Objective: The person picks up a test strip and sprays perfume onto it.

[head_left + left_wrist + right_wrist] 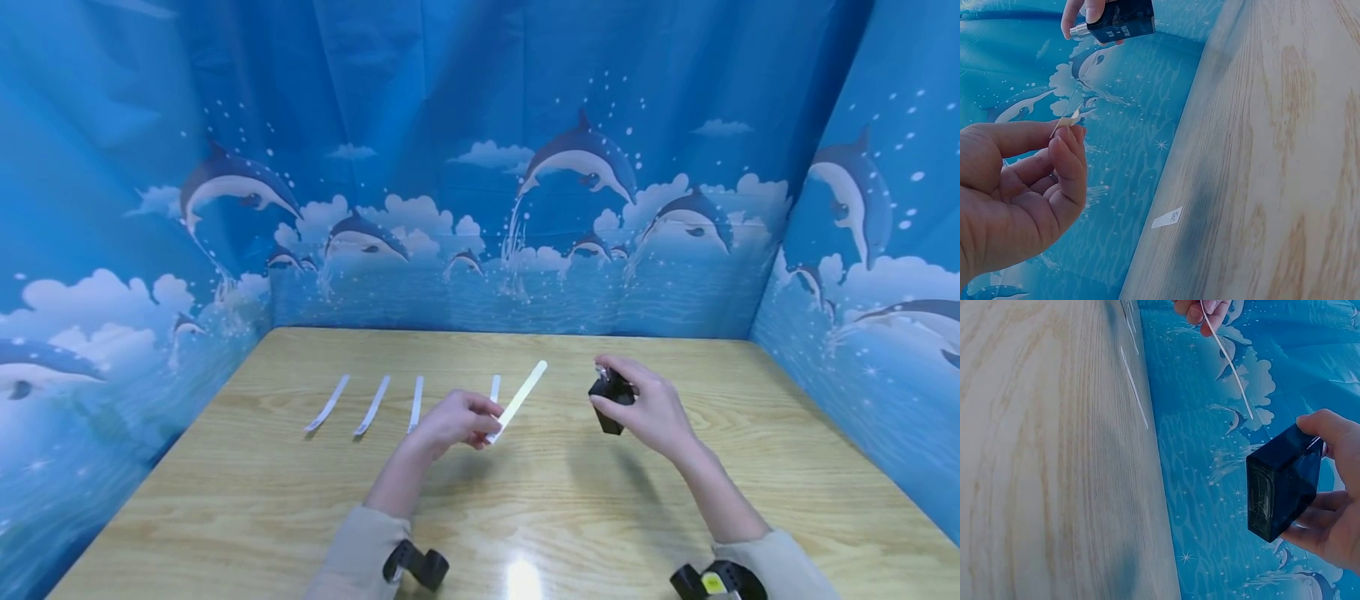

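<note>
While left fingers (480, 421) pinch paper strip (522, 396), right fingers (609, 408) clamp dark bottle (609, 400).

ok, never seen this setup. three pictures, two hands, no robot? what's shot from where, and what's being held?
No robot: a person works with bare hands at a wooden table ringed by a blue dolphin curtain. The wide picture comes from a camera on the person's head, looking down. The other two come from cameras strapped to each wrist, so they look tilted. The left hand pinches one end of a white paper strip between thumb and fingers. The right hand grips a small dark bottle with a silver spray top, raised off the table. Four more paper strips lie in a row on the wood.
</note>
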A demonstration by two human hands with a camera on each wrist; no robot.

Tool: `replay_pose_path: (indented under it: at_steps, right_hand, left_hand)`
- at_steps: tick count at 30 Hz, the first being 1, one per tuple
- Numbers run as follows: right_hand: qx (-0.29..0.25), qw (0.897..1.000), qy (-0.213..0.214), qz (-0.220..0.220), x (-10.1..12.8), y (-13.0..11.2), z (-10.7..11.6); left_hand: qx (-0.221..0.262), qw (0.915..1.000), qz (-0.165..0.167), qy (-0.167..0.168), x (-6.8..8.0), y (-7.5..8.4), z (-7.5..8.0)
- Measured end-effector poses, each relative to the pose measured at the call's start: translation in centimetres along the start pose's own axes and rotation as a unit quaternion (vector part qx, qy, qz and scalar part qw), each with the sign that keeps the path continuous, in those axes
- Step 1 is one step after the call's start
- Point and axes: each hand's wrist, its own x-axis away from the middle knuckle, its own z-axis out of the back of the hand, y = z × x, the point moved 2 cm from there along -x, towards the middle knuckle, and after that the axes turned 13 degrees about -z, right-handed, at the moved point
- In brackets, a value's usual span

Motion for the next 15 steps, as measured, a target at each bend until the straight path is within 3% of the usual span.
replay_pose_path:
  at_steps: [15]
  right_hand:
    - [-0.039, 0.999, -0.014, -0.026, 0.01, 0.53, 0.31]
  left_hand:
    - [-0.001, 1.0000, -0.006, 0.008, 0.24, 0.10, 0.26]
